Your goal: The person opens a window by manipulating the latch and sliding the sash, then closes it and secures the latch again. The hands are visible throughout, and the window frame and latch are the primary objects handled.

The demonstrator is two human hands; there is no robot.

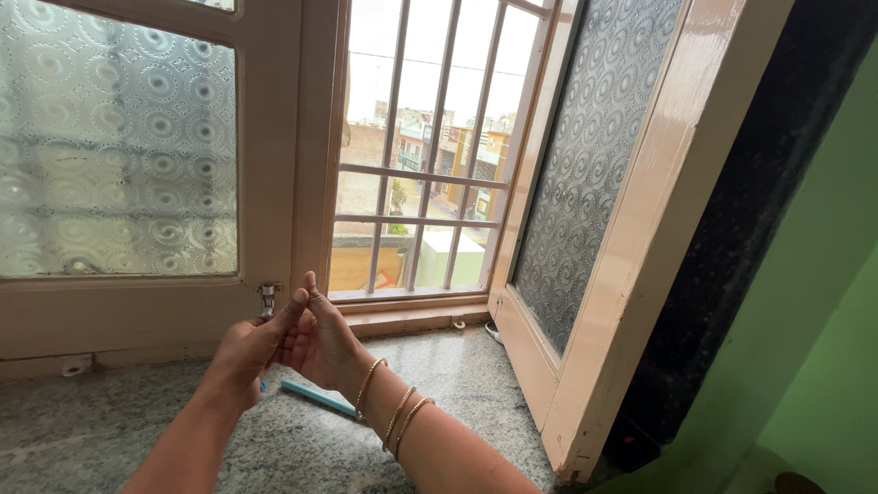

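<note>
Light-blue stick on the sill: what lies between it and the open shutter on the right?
In the head view, only bare speckled stone sill separates the light-blue stick from the open shutter.

Left hand (pixel 245 352) and right hand (pixel 320 343) touch above a blue pen (pixel 315 398).

A grey speckled stone sill (pixel 476 384) runs below the window. The closed left shutter (pixel 119 146) carries patterned frosted glass in a pale peach frame, with a metal latch (pixel 267 297) at its lower right corner. The right shutter (pixel 594 183), same glass and frame, stands swung inward over the sill's right end. Between them, a painted metal grille (pixel 430 165) of vertical bars and crossbars covers the opening. Buildings (pixel 448 146) show beyond it. A green wall (pixel 823 348) lies at right.
</note>
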